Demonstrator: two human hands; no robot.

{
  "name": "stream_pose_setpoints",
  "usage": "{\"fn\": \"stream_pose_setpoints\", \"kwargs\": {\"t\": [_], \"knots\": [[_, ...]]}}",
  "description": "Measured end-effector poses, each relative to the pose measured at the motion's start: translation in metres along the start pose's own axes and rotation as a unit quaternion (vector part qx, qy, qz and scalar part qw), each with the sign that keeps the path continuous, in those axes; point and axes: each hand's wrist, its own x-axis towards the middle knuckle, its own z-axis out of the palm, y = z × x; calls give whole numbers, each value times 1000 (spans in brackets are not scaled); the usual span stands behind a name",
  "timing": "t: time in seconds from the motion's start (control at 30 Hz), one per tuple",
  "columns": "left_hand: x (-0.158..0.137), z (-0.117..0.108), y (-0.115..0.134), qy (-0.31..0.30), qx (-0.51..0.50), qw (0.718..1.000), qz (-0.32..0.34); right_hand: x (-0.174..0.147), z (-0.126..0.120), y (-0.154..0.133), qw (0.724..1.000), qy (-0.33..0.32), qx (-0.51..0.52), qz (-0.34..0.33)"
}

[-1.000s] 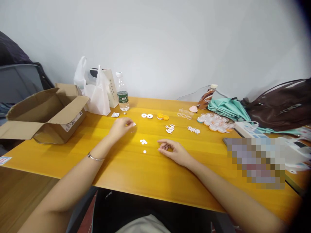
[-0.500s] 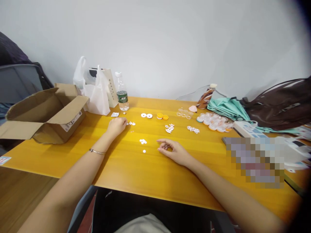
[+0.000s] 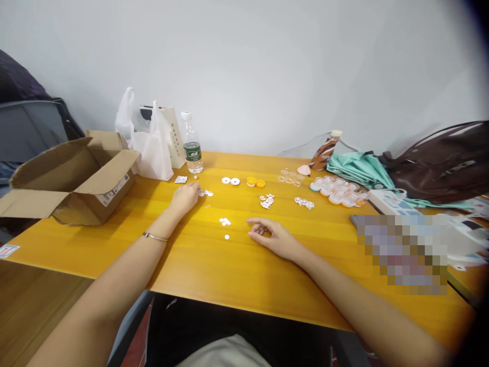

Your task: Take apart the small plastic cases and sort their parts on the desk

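My left hand (image 3: 186,198), a bracelet on its wrist, is at the left end of a short row of small white pieces (image 3: 207,193). Its fingers are bent together and pointed down; whatever lies between the fingertips is hidden. On the table's right half rests my right hand (image 3: 277,239), loosely curved, with thumb and forefinger apart and nothing visible between them. Just left of it are a small cluster of white discs (image 3: 225,221) and a single white disc (image 3: 226,237). Two tiny pale bits (image 3: 208,206) lie below the row.
Farther back are white rings (image 3: 231,181), orange round parts (image 3: 255,182), clear rings (image 3: 290,178) and white cut-out pieces (image 3: 266,201). Clear-and-coloured round cases (image 3: 338,191) sit at right. A water bottle (image 3: 192,148), white plastic bag (image 3: 151,153) and open cardboard box (image 3: 76,178) stand at left.
My left hand has shifted slightly right and up, and the white pieces beside its fingertips look slightly rearranged. My right hand stays in place.
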Motion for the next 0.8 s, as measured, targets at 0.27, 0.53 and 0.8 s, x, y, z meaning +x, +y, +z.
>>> {"fn": "stream_pose_setpoints", "kwargs": {"t": [0.27, 0.53, 0.8], "knots": [[0, -3, 1, 7, -13, 1000, 0, 0, -1, -1, 1000, -2, 0, 0], [-11, -16, 6, -47, -121, 983, 128, -1, -1, -3, 1000, -1, 2, 0], [-11, -20, 9, -92, -144, 973, 152, -1, -1, -2, 1000, -10, 10, 6]]}}
